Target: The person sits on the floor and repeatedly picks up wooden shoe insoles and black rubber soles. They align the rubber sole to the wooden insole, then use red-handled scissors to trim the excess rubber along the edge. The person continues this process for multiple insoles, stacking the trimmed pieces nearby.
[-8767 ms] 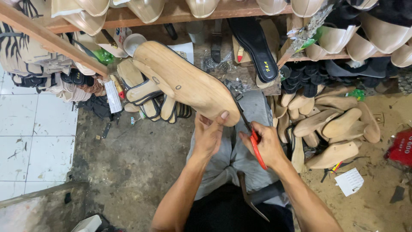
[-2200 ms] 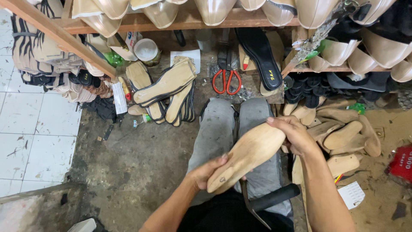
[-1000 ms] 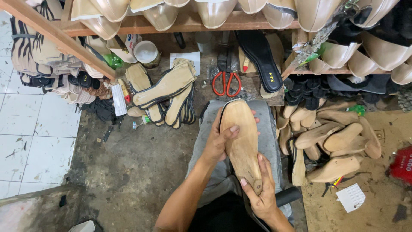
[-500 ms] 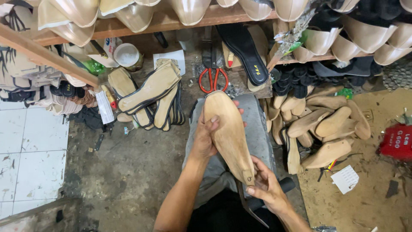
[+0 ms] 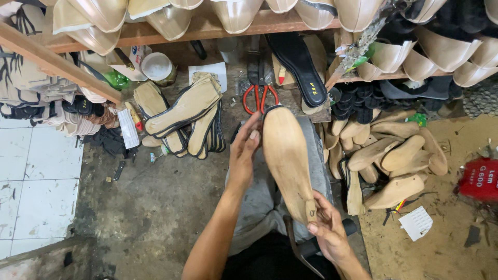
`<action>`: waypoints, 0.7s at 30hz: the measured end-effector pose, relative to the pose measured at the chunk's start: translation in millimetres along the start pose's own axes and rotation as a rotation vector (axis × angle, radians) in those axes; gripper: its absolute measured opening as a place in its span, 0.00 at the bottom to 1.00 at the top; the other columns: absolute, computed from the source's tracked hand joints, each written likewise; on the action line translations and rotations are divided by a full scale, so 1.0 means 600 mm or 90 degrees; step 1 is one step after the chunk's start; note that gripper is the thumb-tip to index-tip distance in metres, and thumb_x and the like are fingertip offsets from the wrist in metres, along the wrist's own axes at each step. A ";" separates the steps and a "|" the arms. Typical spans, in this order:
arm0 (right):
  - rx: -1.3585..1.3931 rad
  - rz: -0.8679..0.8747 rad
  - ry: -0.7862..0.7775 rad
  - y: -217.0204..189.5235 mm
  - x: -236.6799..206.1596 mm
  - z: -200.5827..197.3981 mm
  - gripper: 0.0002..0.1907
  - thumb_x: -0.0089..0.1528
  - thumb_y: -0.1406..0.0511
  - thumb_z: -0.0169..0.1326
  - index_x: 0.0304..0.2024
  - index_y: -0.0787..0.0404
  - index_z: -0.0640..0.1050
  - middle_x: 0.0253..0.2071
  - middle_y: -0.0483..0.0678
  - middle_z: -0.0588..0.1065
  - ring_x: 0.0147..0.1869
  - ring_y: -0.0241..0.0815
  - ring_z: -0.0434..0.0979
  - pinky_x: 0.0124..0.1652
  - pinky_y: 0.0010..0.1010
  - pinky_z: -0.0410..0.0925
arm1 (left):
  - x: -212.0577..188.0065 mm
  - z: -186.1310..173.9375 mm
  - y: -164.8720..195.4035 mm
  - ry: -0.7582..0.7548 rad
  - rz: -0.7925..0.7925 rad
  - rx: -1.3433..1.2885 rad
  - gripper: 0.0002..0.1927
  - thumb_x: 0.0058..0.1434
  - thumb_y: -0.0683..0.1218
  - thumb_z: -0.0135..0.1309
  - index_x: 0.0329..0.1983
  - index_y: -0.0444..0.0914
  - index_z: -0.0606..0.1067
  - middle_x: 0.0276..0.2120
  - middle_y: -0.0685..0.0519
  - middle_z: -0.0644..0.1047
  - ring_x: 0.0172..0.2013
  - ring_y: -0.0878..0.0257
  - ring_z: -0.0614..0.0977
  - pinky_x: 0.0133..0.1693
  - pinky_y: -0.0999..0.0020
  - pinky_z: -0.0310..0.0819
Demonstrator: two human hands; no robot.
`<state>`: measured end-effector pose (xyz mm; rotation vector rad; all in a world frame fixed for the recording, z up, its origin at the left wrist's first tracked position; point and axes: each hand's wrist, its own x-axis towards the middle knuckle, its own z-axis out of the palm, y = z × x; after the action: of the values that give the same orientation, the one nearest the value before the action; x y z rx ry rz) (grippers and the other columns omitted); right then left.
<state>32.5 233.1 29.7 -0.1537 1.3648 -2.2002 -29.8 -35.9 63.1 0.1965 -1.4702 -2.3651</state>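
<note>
I hold a pale wooden shoe last [image 5: 287,158] over my lap, sole side up, toe pointing away from me. A dark edge shows around its toe. My left hand [image 5: 245,150] presses against its left side near the toe, fingers curled on the edge. Underneath the heel end, my right hand [image 5: 327,231] grips the last. Red-handled scissors [image 5: 260,96] lie on the floor just beyond the toe.
A pile of bare wooden lasts [image 5: 389,155] lies to the right. Stacked insoles [image 5: 184,111] lie to the left, near a small tin [image 5: 155,67]. A black insole [image 5: 301,65] leans under a wooden shelf [image 5: 207,28] of shoe parts. A red packet [image 5: 480,179] sits far right.
The last was swung from lying across my lap to pointing straight away from me. My left hand slid up to the toe end and my right hand went to the heel.
</note>
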 end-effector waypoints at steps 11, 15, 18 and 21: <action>0.104 -0.160 0.242 -0.008 -0.063 -0.215 0.32 0.61 0.63 0.55 0.68 0.61 0.67 0.64 0.48 0.72 0.72 0.49 0.66 0.70 0.49 0.54 | -0.092 -0.092 -0.046 0.118 0.093 0.732 0.26 0.66 0.45 0.52 0.68 0.38 0.68 0.63 0.36 0.68 0.61 0.38 0.69 0.60 0.50 0.63; 0.089 -0.156 0.348 0.026 -0.081 -0.281 0.32 0.63 0.60 0.54 0.70 0.54 0.68 0.64 0.45 0.72 0.70 0.48 0.66 0.67 0.50 0.58 | -0.089 -0.097 -0.060 0.122 0.105 0.711 0.26 0.68 0.46 0.51 0.70 0.38 0.65 0.64 0.37 0.68 0.63 0.39 0.69 0.62 0.50 0.64; 0.181 -0.066 0.474 0.086 -0.090 -0.323 0.29 0.66 0.55 0.55 0.69 0.49 0.68 0.62 0.43 0.72 0.68 0.47 0.66 0.65 0.50 0.58 | -0.084 -0.097 -0.064 0.119 0.087 0.700 0.26 0.67 0.46 0.50 0.68 0.38 0.66 0.62 0.39 0.69 0.62 0.40 0.70 0.62 0.50 0.64; 0.216 0.035 0.588 0.144 -0.107 -0.348 0.29 0.68 0.48 0.54 0.68 0.48 0.68 0.61 0.42 0.72 0.66 0.47 0.66 0.62 0.50 0.57 | -0.084 -0.097 -0.064 0.119 0.090 0.688 0.26 0.68 0.47 0.49 0.69 0.38 0.66 0.62 0.38 0.69 0.62 0.40 0.71 0.62 0.50 0.64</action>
<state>43.5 402.1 -133.0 1.1280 1.3274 -2.5058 25.8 -50.9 -0.9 0.5191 -2.3823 -1.1805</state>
